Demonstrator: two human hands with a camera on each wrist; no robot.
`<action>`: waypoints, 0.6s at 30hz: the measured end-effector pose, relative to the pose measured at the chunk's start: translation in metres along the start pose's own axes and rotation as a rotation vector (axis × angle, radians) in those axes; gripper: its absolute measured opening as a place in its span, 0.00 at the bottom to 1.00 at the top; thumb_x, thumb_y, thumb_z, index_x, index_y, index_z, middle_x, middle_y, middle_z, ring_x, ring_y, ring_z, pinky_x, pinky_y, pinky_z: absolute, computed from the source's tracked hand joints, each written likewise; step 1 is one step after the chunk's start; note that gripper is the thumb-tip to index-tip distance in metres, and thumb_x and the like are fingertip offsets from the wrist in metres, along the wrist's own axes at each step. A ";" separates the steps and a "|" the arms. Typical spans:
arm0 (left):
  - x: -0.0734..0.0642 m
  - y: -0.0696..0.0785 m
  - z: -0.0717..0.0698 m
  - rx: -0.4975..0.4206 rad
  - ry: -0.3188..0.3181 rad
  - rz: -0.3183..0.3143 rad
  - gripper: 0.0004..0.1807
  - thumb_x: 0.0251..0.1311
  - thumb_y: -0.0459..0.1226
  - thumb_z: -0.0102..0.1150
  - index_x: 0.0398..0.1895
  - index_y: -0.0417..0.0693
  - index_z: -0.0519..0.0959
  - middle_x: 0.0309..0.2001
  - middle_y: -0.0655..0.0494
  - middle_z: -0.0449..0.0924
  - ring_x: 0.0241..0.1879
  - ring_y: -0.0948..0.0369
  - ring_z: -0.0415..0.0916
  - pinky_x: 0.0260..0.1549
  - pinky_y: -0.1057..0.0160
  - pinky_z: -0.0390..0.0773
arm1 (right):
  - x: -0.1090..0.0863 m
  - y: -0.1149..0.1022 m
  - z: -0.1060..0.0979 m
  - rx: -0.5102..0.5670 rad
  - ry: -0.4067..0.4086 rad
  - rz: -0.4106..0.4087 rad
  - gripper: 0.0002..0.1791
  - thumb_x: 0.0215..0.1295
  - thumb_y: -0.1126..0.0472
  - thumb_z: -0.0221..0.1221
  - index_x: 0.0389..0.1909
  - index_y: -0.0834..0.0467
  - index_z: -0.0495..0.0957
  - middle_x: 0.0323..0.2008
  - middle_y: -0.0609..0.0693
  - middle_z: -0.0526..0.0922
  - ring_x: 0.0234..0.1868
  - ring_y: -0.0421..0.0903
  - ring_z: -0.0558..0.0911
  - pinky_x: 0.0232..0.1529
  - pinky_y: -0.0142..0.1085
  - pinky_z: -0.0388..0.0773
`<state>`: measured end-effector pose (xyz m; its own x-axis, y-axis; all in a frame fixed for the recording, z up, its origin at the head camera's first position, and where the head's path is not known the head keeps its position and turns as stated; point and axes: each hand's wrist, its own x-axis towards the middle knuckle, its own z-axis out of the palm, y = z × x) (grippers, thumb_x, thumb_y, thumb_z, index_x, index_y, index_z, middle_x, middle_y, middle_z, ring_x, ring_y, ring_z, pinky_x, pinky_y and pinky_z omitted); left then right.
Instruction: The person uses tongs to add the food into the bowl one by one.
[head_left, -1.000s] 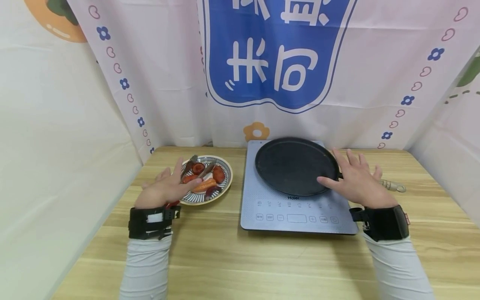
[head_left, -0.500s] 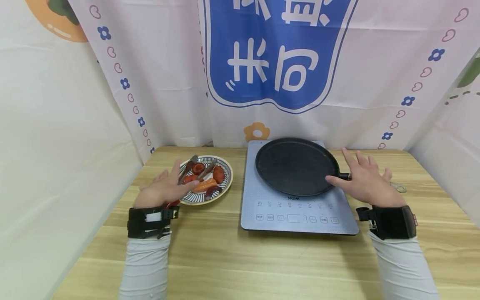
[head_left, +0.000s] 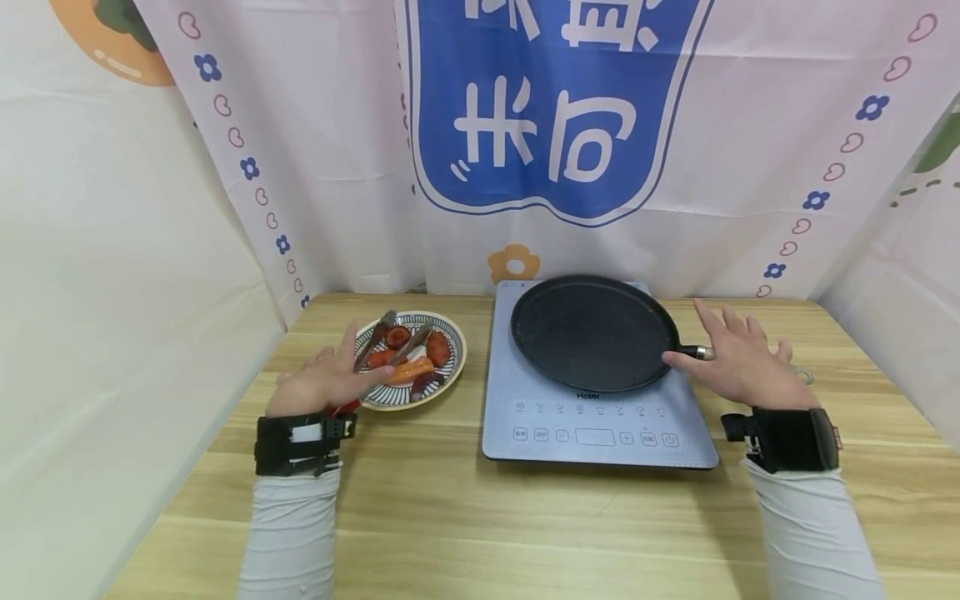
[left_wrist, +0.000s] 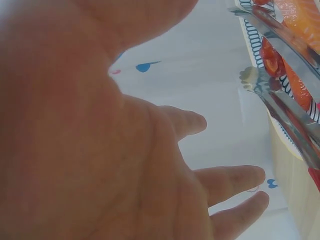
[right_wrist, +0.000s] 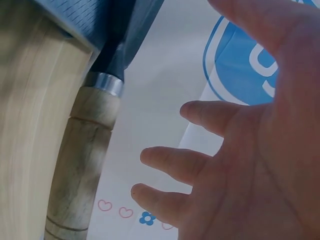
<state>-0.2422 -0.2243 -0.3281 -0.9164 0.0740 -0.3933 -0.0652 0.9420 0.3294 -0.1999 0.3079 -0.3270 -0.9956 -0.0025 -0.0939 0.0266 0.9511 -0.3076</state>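
Note:
My left hand hovers by the left rim of a patterned plate, fingers spread and holding nothing. Metal tongs with red at the handle end lie across the plate, over several pieces of food, among them an orange salmon-like piece. Above the wooden handle of a flat black pan is my right hand, its fingers spread. The right wrist view shows a gap between hand and handle. In the head view that hand hides most of the handle.
The pan sits on a light blue induction cooker with a touch panel along its front. Under everything is a wooden table. A printed cloth hangs behind the table, and pale walls stand at both sides.
My right hand has shifted to the right, from the pan's right edge to over its handle, with fingers still spread. The left hand has barely moved. Plate, tongs and pan stay put.

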 end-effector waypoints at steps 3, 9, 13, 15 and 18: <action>0.001 -0.001 0.000 -0.005 -0.015 0.010 0.68 0.64 0.78 0.43 0.84 0.48 0.21 0.82 0.23 0.33 0.81 0.26 0.34 0.69 0.16 0.42 | 0.001 0.004 0.000 0.000 -0.006 0.004 0.60 0.71 0.25 0.53 0.86 0.55 0.35 0.80 0.79 0.40 0.77 0.85 0.39 0.64 0.86 0.36; -0.009 0.007 -0.003 0.007 -0.032 0.041 0.64 0.72 0.69 0.45 0.82 0.36 0.23 0.80 0.18 0.37 0.79 0.23 0.39 0.72 0.22 0.50 | 0.002 0.010 0.002 -0.001 -0.011 -0.001 0.59 0.72 0.29 0.56 0.85 0.59 0.38 0.79 0.81 0.43 0.77 0.86 0.40 0.67 0.83 0.37; -0.008 0.007 -0.002 0.016 -0.038 0.029 0.64 0.72 0.68 0.47 0.82 0.32 0.24 0.78 0.16 0.42 0.78 0.23 0.45 0.73 0.26 0.57 | 0.004 0.013 0.003 0.001 -0.012 -0.008 0.58 0.72 0.32 0.58 0.85 0.61 0.40 0.78 0.81 0.44 0.77 0.86 0.41 0.67 0.83 0.39; -0.008 0.008 -0.002 0.011 -0.045 0.026 0.63 0.73 0.66 0.48 0.81 0.31 0.25 0.78 0.16 0.42 0.78 0.23 0.46 0.73 0.28 0.58 | 0.005 0.015 0.003 0.001 -0.016 -0.011 0.57 0.73 0.33 0.58 0.85 0.61 0.40 0.78 0.81 0.45 0.76 0.86 0.41 0.67 0.83 0.40; -0.007 0.007 -0.001 0.002 -0.043 0.041 0.61 0.74 0.63 0.50 0.81 0.27 0.28 0.77 0.17 0.47 0.77 0.24 0.52 0.73 0.30 0.62 | 0.006 0.019 0.004 -0.003 -0.022 -0.011 0.56 0.73 0.34 0.58 0.85 0.62 0.40 0.78 0.81 0.45 0.76 0.86 0.43 0.67 0.83 0.40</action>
<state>-0.2365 -0.2183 -0.3224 -0.9005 0.1264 -0.4160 -0.0273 0.9385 0.3441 -0.2048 0.3243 -0.3371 -0.9936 -0.0193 -0.1114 0.0159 0.9518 -0.3062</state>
